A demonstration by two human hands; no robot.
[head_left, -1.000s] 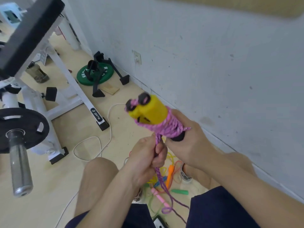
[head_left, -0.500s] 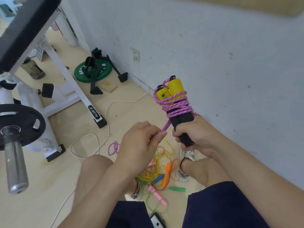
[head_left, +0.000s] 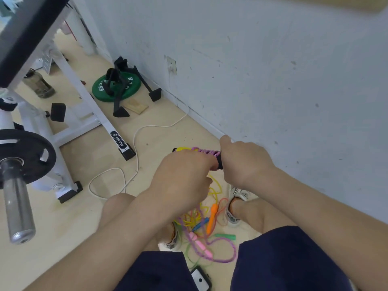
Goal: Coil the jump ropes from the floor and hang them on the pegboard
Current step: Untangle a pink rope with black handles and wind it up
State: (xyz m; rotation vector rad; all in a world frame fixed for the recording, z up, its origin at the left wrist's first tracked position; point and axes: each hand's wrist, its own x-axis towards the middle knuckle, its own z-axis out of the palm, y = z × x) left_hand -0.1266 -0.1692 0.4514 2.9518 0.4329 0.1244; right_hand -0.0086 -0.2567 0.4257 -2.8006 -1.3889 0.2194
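Pink rope [head_left: 206, 151] is gripped by right hand [head_left: 245, 162], tail probably pinched by left hand [head_left: 182, 179] at 9 o'clock; wraps are undone if tension is dropped.

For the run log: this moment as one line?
stage: coiling pink rope round handles | left hand: holds pink rope | right hand: grips handles | other ropes: tangled on floor

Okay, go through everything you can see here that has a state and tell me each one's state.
Pink jump rope: wound round its handles, held off the floor.
Left-hand grip: curled round the wound rope.
Right-hand grip: grips the same rope's black end.
Other jump ropes: tangled loose on the floor.
Green weight plate: lying flat on the floor.
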